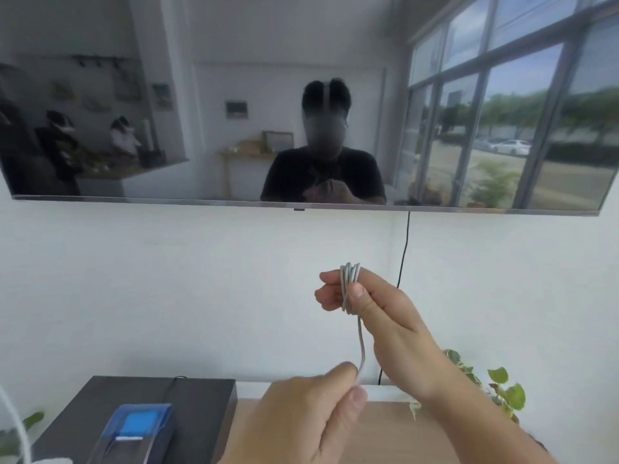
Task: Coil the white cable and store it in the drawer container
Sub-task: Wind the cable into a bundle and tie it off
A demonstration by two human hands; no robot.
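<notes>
Coiling is mostly done, storing hasn't begun. My right hand (pixel 378 316) is up in front of the wall w/ the cable (pixel 349 286) wound in several loops around its fingers (pixel 330 296), thumb pressed on the bundle to pin it. One short tail drops from the coil down to my left hand (pixel 311 416), which is closed, pinching the tail's end between thumb and forefinger just below. So I judge only a last wrap or two is left, then tuck the end so the coil doesn't spring open.

Storage: no drawer or container that I can pick out. Near left there's a dark box (pixel 187 406) w/ a blue pouch (pixel 140 426) on it; can't tell if either is the target. Wooden surface (pixel 395 426) sits under my hands, plant (pixel 502 393) at right, TV (pixel 100 128) on the wall above.

Left to do, as I see it: finish winding, slip the coil off the fingers w/o loosening it, find the drawer, drop it in.
</notes>
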